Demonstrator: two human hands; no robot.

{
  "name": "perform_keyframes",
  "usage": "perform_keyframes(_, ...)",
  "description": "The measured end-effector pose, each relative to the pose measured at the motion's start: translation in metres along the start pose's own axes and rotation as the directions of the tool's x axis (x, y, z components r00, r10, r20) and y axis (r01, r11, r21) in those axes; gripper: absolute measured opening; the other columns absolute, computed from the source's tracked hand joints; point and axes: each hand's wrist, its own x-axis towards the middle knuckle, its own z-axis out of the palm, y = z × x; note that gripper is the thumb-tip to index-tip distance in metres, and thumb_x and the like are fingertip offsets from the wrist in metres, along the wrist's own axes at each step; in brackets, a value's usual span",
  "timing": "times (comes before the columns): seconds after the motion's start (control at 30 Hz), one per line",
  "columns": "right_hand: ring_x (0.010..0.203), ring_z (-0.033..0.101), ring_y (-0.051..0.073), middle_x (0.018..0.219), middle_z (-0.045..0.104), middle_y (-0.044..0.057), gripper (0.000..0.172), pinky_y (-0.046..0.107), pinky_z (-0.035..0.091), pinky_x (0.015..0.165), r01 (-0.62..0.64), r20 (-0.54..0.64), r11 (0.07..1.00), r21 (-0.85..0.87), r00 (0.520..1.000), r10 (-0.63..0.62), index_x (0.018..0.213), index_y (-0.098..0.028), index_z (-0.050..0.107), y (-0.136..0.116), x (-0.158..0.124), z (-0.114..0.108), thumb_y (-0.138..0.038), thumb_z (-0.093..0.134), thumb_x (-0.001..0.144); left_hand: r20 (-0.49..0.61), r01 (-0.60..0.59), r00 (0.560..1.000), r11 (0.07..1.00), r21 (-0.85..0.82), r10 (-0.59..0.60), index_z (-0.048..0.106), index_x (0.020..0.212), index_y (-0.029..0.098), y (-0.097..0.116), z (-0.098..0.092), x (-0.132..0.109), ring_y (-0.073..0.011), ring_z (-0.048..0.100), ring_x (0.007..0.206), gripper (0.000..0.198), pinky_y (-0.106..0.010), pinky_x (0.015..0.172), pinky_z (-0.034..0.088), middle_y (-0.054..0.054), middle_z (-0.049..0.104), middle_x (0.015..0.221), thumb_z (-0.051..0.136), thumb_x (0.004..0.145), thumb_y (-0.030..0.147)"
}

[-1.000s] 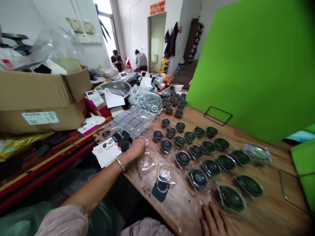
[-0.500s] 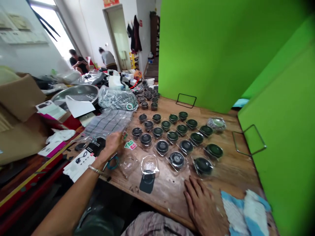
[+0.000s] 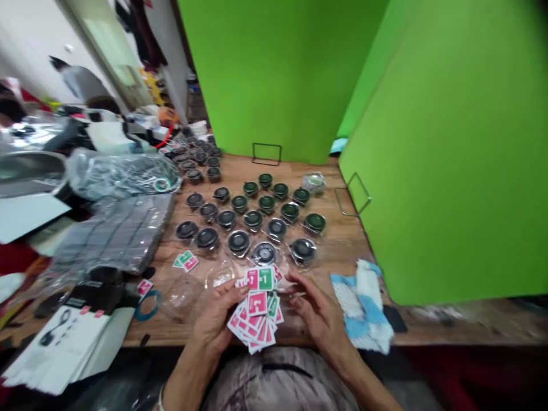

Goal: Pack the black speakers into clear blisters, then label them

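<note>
My left hand (image 3: 218, 317) pinches a fanned bunch of small pink and green number cards (image 3: 256, 328) over the table's near edge. Just to their right is my right hand (image 3: 317, 308), fingers apart and slightly curled, with nothing visible in it. A few more such cards (image 3: 185, 261) lie on the table to the left. Beyond the bunch stand rows of round black items in clear plastic packs (image 3: 238, 242). An empty clear plastic shell (image 3: 182, 297) sits left of my left hand, and a second one is partly hidden behind it.
On the left lie a stack of white printed boxes (image 3: 72, 337), a teal ring of tape (image 3: 148, 305) and grey bagged goods (image 3: 115, 231). A blue and white cloth (image 3: 362, 308) is on the right. Green panels (image 3: 428, 171) border the table. A person (image 3: 83, 85) bends at the far left.
My left hand has come from the table's left side to the middle and now holds the cards. My right hand has lifted off the tabletop and moved beside them. The view has swung right.
</note>
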Motion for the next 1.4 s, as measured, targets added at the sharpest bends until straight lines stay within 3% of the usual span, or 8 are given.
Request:
perform_keyframes(0.13,0.084,0.062,0.018,0.107,0.065,0.005,0.045,0.027,0.05,0.068,-0.333,0.084,0.853,0.403,0.941,0.328,0.12,-0.023,0.053,-0.019,0.006,0.011,-0.048,0.053,0.083,0.079,0.128,0.989,0.989,-0.077,-0.122,0.069,0.078,0.008,-0.027,0.012,0.002,-0.0158,0.063,0.052,0.024,-0.026,0.057,0.052,-0.008,0.07,0.064,0.078,0.055,0.012)
perform_keyframes(0.27,0.065,0.058,0.014,0.076,0.065,0.001,0.029,0.025,0.046,0.06,-0.397,0.098,0.772,0.496,0.91,0.404,0.091,-0.019,0.064,-0.02,0.001,0.021,-0.045,0.058,0.08,0.018,0.21,0.978,0.96,-0.184,-0.21,0.067,0.073,0.008,-0.036,0.013,0.003,-0.0156,0.064,0.054,0.017,-0.026,0.061,0.053,-0.006,0.07,0.064,0.073,0.058,0.006)
perform_keyframes(0.47,0.06,0.052,0.012,0.067,0.058,-0.001,0.025,0.022,0.042,0.054,-0.293,-0.076,0.896,0.333,0.939,0.335,0.084,-0.017,0.062,-0.021,-0.003,0.029,-0.042,0.058,0.08,-0.136,0.222,0.943,0.881,-0.418,-0.302,0.064,0.068,0.012,-0.044,0.021,-0.003,-0.0171,0.065,0.056,0.005,-0.034,0.072,0.055,-0.003,0.069,0.062,0.06,0.069,0.009)
perform_keyframes(0.67,0.074,0.056,0.013,0.082,0.06,0.002,0.017,0.024,0.044,0.065,0.027,-0.175,1.0,0.012,0.984,-0.025,0.095,-0.02,0.064,-0.01,-0.006,0.031,-0.027,0.054,0.083,-0.058,0.132,0.985,0.925,-0.356,-0.162,0.066,0.081,0.013,-0.049,0.027,-0.005,-0.0174,0.067,0.061,0.02,-0.031,0.071,0.055,-0.003,0.071,0.07,0.075,0.063,0.012)
perform_keyframes(0.97,0.058,0.053,0.009,0.071,0.061,-0.002,0.024,0.023,0.044,0.056,-0.085,-0.311,0.859,0.505,0.91,0.273,0.092,-0.021,0.062,0.001,0.045,-0.022,-0.037,0.063,0.075,-0.082,0.265,0.955,0.945,-0.189,-0.284,0.065,0.07,0.009,-0.048,0.011,0.001,-0.016,0.064,0.049,0.007,-0.029,0.058,0.057,-0.007,0.068,0.058,0.066,0.069,0.003)
perform_keyframes(1.1,0.048,0.049,0.008,0.062,0.06,-0.002,0.031,0.022,0.038,0.047,-0.195,-0.26,0.897,0.397,0.913,0.314,0.086,-0.017,0.063,0.009,0.071,-0.036,-0.039,0.067,0.065,-0.032,0.253,0.965,0.955,-0.158,-0.261,0.066,0.072,0.009,-0.047,0.013,0.0,-0.0167,0.064,0.051,0.012,-0.028,0.054,0.056,-0.007,0.068,0.059,0.074,0.064,0.008)
perform_keyframes(1.27,0.041,0.042,0.007,0.06,0.059,-0.002,0.029,0.022,0.031,0.042,-0.28,-0.244,0.923,0.263,0.907,0.345,0.084,-0.015,0.067,0.01,0.053,-0.04,-0.037,0.066,0.066,-0.033,0.174,0.983,0.979,-0.109,-0.178,0.065,0.067,0.01,-0.048,0.011,-0.001,-0.0132,0.061,0.047,0.023,-0.026,0.054,0.054,-0.003,0.066,0.056,0.083,0.054,0.017)
perform_keyframes(1.4,0.06,0.051,0.011,0.079,0.062,0.002,0.026,0.024,0.039,0.055,-0.148,-0.103,0.989,0.026,0.983,0.15,0.089,-0.017,0.068,-0.009,0.029,-0.026,-0.036,0.062,0.073,0.024,0.154,0.988,0.988,-0.03,-0.154,0.065,0.071,0.01,-0.051,0.015,0.001,-0.0131,0.06,0.048,0.028,-0.024,0.052,0.051,-0.004,0.067,0.059,0.084,0.053,0.022)
